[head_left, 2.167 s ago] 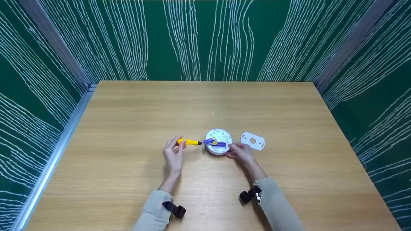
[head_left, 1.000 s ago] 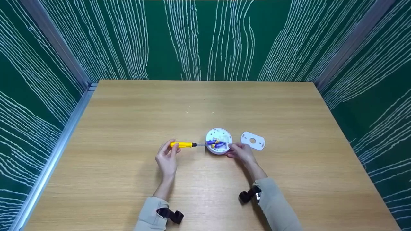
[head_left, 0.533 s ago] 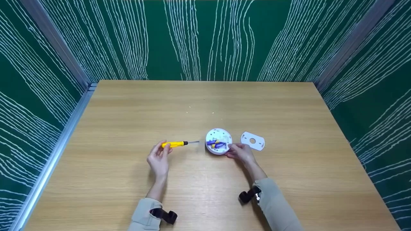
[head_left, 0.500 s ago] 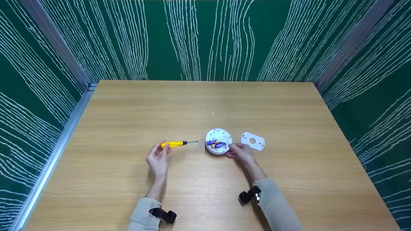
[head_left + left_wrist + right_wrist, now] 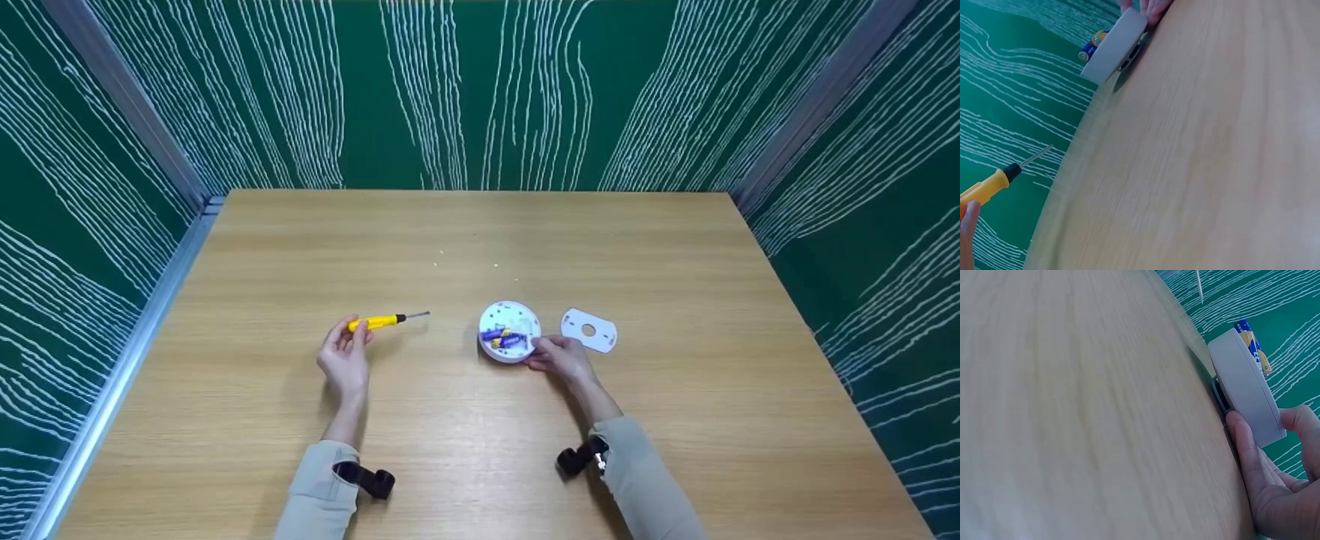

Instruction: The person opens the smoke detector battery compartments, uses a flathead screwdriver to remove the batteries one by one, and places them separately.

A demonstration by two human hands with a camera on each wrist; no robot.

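Note:
My left hand (image 5: 345, 367) holds a yellow screwdriver (image 5: 376, 322) by its handle, left of the round device. The screwdriver's metal shaft points right and away, touching nothing. A round white device (image 5: 510, 311) with a pale, hole-dotted upper face lies near the middle of the table. My right hand (image 5: 564, 358) pinches its right edge, thumb on the upper face and fingers beneath, as the right wrist view shows. Blue-and-yellow batteries (image 5: 510, 341) lie on the device's face; in the right wrist view the batteries (image 5: 1253, 346) stick up above the white body (image 5: 1244, 388).
A flat white plate (image 5: 604, 337) with a central hole lies just right of the device. Small pale crumbs (image 5: 496, 265) are scattered behind it on the wooden table (image 5: 675, 262). Green walls (image 5: 487, 97) with white lines stand around the table's back and sides.
My left hand has drawn the screwdriver away from the batteries, leftward. One battery, earlier tilted at the screwdriver tip, now lies on the device. My right hand has stayed in place.

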